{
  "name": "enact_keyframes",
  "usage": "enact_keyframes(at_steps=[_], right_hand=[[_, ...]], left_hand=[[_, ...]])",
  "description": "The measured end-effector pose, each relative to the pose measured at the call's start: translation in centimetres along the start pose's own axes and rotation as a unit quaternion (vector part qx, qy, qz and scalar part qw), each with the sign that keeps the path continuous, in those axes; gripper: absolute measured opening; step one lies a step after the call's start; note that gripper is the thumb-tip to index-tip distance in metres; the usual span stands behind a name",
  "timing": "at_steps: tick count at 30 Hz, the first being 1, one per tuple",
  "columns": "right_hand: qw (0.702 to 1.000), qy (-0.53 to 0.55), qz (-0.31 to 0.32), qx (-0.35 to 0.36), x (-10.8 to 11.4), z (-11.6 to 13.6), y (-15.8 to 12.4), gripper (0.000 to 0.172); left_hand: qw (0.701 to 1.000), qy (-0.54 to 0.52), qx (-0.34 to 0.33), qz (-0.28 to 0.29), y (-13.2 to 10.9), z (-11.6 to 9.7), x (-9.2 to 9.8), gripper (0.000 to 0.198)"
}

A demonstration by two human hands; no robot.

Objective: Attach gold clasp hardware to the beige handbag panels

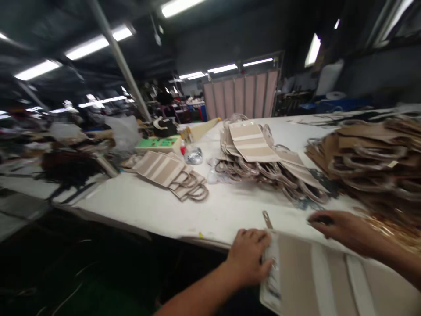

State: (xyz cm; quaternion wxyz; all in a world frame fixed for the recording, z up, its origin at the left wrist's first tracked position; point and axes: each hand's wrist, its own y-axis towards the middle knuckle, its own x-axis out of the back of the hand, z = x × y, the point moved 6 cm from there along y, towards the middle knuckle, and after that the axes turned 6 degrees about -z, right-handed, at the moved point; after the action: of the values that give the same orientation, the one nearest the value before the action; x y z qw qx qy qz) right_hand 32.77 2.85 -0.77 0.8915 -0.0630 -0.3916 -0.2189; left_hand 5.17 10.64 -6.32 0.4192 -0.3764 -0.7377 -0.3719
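At the table's front edge, a beige panel with pale stripes (297, 272) lies at the lower right, its far end running out of view. My left hand (250, 254) is closed around the panel's left edge, with its thumb on the near side. Over the panel's back edge hovers my right hand (342, 230), fingers curled around a small dark thing that is too blurred to name. Just beyond my left hand, a flat metal strip with holes (267, 219) sticks out past the panel.
Striped beige pieces with looped handles (161, 169) lie on the white table (131, 206). A larger pile of them (253, 147) stands mid-table, and a brown stack with handles (371, 149) rises at the right. A green-topped box (159, 144) sits farther back.
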Motion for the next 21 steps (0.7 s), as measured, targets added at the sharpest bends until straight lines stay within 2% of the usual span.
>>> enact_keyframes(at_steps=[2, 5, 7, 10, 12, 14, 17, 21], right_hand=[[0.994, 0.044, 0.098, -0.011, -2.7, 1.9, -0.5, 0.028], [0.977, 0.113, 0.173, -0.057, -7.1, 4.2, -0.2, 0.029], [0.978, 0.100, 0.175, -0.059, -9.1, 5.2, 0.0, 0.026], [0.988, 0.032, 0.150, -0.007, -10.6, 6.0, -0.4, 0.025], [0.990, 0.006, 0.136, 0.021, -11.3, 5.7, -0.7, 0.025], [0.992, 0.000, 0.127, 0.020, -12.0, 4.8, -0.7, 0.026], [0.993, 0.021, 0.114, 0.016, -12.7, 4.0, -0.5, 0.022], [0.992, 0.052, 0.117, 0.003, -13.1, 3.6, -0.8, 0.018]], left_hand=[[1.000, 0.014, 0.006, 0.018, 0.5, -0.3, 0.5, 0.058], [1.000, 0.028, -0.002, 0.013, 1.2, -0.4, 0.3, 0.059], [0.999, 0.032, -0.001, 0.006, 1.2, -0.5, 0.2, 0.058], [1.000, 0.021, 0.017, 0.004, 0.7, -0.5, 0.5, 0.058], [1.000, -0.004, 0.029, 0.002, 0.2, -0.3, 0.6, 0.062], [0.999, -0.033, 0.033, -0.002, -0.2, 0.1, 0.4, 0.068], [0.998, -0.047, 0.030, 0.006, -0.4, 1.3, -1.0, 0.078], [0.999, -0.026, 0.012, 0.021, -0.2, 2.8, -3.2, 0.073]])
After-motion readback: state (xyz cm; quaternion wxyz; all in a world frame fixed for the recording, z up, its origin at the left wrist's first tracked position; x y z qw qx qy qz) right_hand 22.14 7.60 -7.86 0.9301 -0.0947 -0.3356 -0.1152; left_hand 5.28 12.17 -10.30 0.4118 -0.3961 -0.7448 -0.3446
